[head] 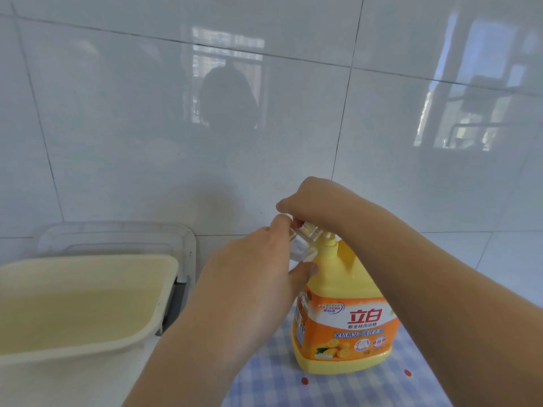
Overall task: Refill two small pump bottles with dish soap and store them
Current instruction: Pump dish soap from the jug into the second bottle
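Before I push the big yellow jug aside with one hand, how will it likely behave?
The jug looks bulky, so probably heavy if full; its fill level is not visible. Its wide flat base suggests it slides rather than tips. The checked cloth under it may bunch up.

This is a home kitchen. Glossy white wall tiles (117,127) rise behind a white tiled bench (499,259), and they mirror a barred window (229,54) with a dim room around it. A cream plastic wash basin (88,351) stands at the left. A big yellow jug of dish soap (346,333), its orange label printed with citrus fruit, stands on a blue-and-white checked cloth (270,377) spread over the bench.
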The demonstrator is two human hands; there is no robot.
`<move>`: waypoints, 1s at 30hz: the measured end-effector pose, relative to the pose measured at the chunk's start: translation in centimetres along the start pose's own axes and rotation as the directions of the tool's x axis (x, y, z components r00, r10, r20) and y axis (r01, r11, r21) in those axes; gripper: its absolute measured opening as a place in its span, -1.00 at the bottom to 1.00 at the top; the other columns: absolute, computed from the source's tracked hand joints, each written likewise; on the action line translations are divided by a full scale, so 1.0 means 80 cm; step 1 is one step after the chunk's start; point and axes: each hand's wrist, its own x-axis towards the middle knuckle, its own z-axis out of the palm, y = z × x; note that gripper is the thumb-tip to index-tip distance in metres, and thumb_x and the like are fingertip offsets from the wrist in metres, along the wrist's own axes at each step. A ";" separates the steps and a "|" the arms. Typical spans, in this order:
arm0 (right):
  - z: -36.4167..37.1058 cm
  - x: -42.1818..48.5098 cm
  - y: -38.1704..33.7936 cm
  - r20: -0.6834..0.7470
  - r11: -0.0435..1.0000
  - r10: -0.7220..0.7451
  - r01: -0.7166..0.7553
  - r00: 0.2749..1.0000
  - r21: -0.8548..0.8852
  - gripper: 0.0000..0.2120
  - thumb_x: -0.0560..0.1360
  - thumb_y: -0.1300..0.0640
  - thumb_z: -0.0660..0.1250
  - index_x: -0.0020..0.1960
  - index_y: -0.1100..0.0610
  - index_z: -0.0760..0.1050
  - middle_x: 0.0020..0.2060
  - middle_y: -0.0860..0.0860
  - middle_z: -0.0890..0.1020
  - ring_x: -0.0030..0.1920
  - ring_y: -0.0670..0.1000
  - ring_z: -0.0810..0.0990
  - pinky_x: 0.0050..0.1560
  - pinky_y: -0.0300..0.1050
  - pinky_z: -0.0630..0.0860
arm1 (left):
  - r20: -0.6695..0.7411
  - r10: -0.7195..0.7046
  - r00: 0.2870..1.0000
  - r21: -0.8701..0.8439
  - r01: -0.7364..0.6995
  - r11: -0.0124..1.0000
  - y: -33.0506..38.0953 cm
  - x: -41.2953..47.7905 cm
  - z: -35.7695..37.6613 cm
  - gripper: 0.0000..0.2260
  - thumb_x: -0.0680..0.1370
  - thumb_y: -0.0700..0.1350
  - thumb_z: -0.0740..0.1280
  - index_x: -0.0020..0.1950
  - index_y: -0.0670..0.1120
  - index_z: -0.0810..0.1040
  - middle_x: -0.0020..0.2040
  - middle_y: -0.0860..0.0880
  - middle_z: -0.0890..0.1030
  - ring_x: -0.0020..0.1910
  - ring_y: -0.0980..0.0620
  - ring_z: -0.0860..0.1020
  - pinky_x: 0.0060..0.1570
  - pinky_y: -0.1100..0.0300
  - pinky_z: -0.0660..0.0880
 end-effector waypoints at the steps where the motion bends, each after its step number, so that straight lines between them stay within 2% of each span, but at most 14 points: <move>1: -0.003 0.000 -0.001 -0.016 1.000 -0.006 0.006 1.000 0.002 -0.82 0.45 0.09 0.23 -0.29 0.13 0.47 -0.42 0.00 0.49 -0.46 0.02 0.42 -0.39 -0.23 0.32 | -0.014 -0.005 1.000 -0.001 0.005 1.000 0.001 0.000 -0.001 -0.70 0.54 0.31 0.14 0.14 0.18 0.24 0.00 0.16 0.54 -0.30 0.14 0.55 -0.35 0.28 0.36; 4: -0.008 -0.001 -0.002 -0.027 1.000 -0.012 0.012 1.000 -0.004 -0.80 0.44 0.09 0.23 -0.30 0.14 0.52 -0.46 0.01 0.53 -0.49 0.04 0.49 -0.39 -0.25 0.36 | -0.050 -0.015 0.999 0.000 0.015 1.000 0.003 0.000 -0.004 -0.70 0.53 0.31 0.15 0.16 0.20 0.25 0.02 0.18 0.54 -0.36 0.14 0.50 -0.37 0.31 0.31; 10: -0.012 -0.005 -0.002 -0.074 0.999 -0.017 0.015 0.997 -0.038 -0.77 0.45 0.08 0.22 -0.30 0.14 0.54 -0.48 0.00 0.54 -0.48 0.02 0.50 -0.39 -0.23 0.35 | -0.071 -0.020 0.997 -0.011 0.020 1.000 0.005 0.001 -0.004 -0.71 0.53 0.30 0.15 0.16 0.20 0.26 0.01 0.18 0.54 -0.34 0.15 0.51 -0.35 0.32 0.35; 13: -0.013 -0.008 -0.006 -0.008 0.999 0.004 -0.005 1.000 -0.038 -0.77 0.48 0.08 0.21 -0.22 0.16 0.57 -0.39 0.05 0.63 -0.48 0.05 0.56 -0.38 -0.23 0.42 | -0.066 -0.025 0.998 -0.018 0.024 1.000 0.005 0.000 -0.003 -0.70 0.53 0.30 0.16 0.17 0.22 0.24 -0.02 0.20 0.53 -0.29 0.15 0.47 -0.40 0.36 0.27; 15: -0.014 -0.008 -0.008 0.042 0.999 0.021 -0.019 0.999 -0.038 -0.76 0.50 0.08 0.21 -0.16 0.19 0.58 -0.28 0.11 0.68 -0.45 0.08 0.60 -0.36 -0.22 0.47 | -0.048 -0.028 0.998 -0.048 0.026 0.999 0.006 0.000 -0.002 -0.70 0.53 0.30 0.17 0.16 0.22 0.23 -0.03 0.20 0.52 -0.32 0.14 0.47 -0.39 0.31 0.30; 19: -0.013 -0.008 -0.009 0.096 1.000 0.025 -0.024 0.995 -0.011 -0.74 0.51 0.08 0.21 -0.06 0.23 0.60 -0.15 0.13 0.70 -0.26 0.12 0.67 -0.36 -0.21 0.48 | -0.019 -0.037 0.999 -0.085 0.035 0.996 0.005 0.001 0.000 -0.72 0.53 0.28 0.19 0.14 0.21 0.24 0.02 0.19 0.54 -0.33 0.13 0.49 -0.31 0.25 0.38; 24: -0.014 -0.012 -0.010 0.111 1.000 0.013 -0.011 0.994 -0.018 -0.76 0.52 0.09 0.20 -0.08 0.22 0.58 -0.10 0.13 0.70 -0.25 0.11 0.66 -0.40 -0.23 0.42 | -0.015 -0.035 0.999 -0.084 0.034 0.996 0.005 0.001 0.000 -0.71 0.53 0.28 0.19 0.15 0.20 0.24 0.04 0.19 0.54 -0.35 0.12 0.48 -0.31 0.26 0.40; 27: -0.014 -0.011 -0.010 0.105 1.000 0.003 0.000 0.994 -0.026 -0.78 0.52 0.08 0.21 -0.16 0.19 0.54 -0.17 0.12 0.69 -0.35 0.07 0.61 -0.44 -0.25 0.38 | -0.013 -0.038 0.999 -0.080 0.036 0.996 0.005 0.001 0.000 -0.70 0.53 0.29 0.19 0.16 0.20 0.25 0.03 0.18 0.54 -0.31 0.12 0.51 -0.30 0.25 0.41; 30: -0.007 -0.009 -0.005 0.092 0.999 -0.003 0.007 0.996 -0.040 -0.76 0.50 0.08 0.24 -0.32 0.13 0.42 -0.42 0.02 0.51 -0.48 0.00 0.42 -0.44 -0.25 0.29 | -0.001 -0.025 1.000 -0.026 0.025 0.999 0.003 0.001 0.001 -0.69 0.53 0.30 0.17 0.17 0.18 0.25 0.02 0.18 0.53 -0.31 0.13 0.48 -0.37 0.30 0.31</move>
